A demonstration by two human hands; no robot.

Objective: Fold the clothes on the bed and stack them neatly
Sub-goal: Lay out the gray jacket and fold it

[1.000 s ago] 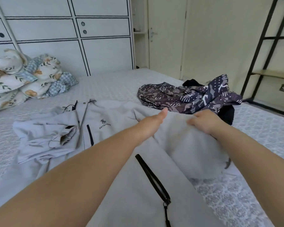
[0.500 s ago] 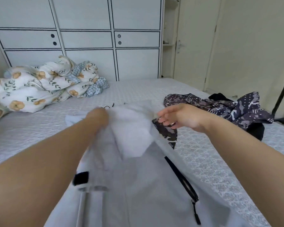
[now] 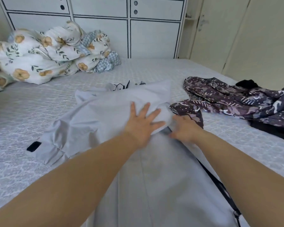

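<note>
Head view: lying spread across the middle of the bed [image 3: 31,112], reaching from the near edge of the picture toward the wardrobe, a pale grey jacket [image 3: 105,115] with a folded-over upper part bunched on top of its body. Pressing flat on that folded part, fingers straight and spread, the left hand [image 3: 142,122]. Resting just right of it on the jacket's right edge, the right hand [image 3: 184,128], fingers pointing toward the left hand and blurred, so whether gripping the cloth or only touching it cannot be told. Running along the jacket's right side toward the near edge, a black zipper [image 3: 220,185]. Sticking out at the jacket's left side, a gathered cuff with a small black tab [image 3: 34,146]. Lying right of the jacket, one end touching it beside the right hand, a crumpled dark patterned garment [image 3: 228,99], with a black garment [image 3: 269,130] partly under it. Heaped beyond the jacket to the left, against the white wardrobe [image 3: 151,36], a floral quilt [image 3: 44,56]
</note>
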